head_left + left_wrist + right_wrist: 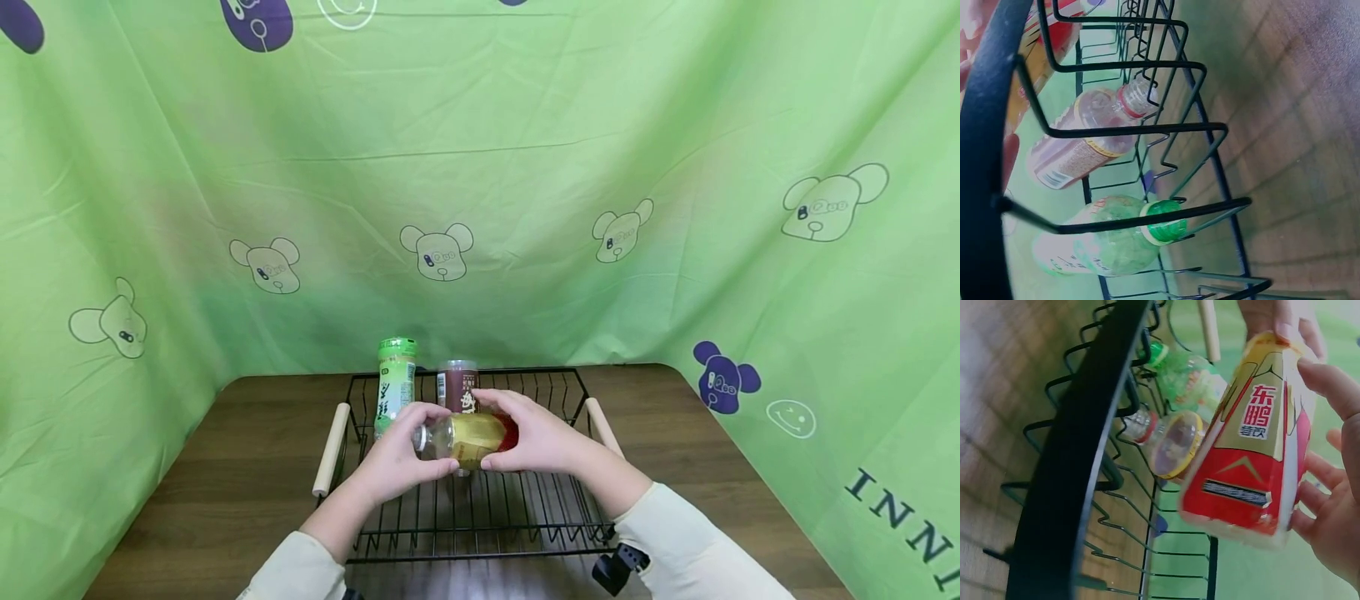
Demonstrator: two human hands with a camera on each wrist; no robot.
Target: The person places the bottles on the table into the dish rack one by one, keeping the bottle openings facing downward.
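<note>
A plastic bottle with a gold and red label (pixel 477 439) lies sideways between both hands, above a black wire basket (pixel 420 533). My left hand (pixel 401 454) grips it around the neck end, which points left. At the red base end, my right hand (pixel 543 437) holds it with the thumb below and fingers over the top. The right wrist view shows the label (pixel 1241 462) up close. Behind the hands, a green bottle (pixel 396 383) and a purple-labelled bottle (pixel 457 385) stand upside down in the basket, necks toward its wire floor (pixel 1166 165).
The basket has wooden handles, one on the left (pixel 332 450) and one on the right (pixel 603 425). It stands on a brown wooden table (pixel 247 467). A green cloth with bear prints (pixel 510 308) hangs behind the table and at both sides.
</note>
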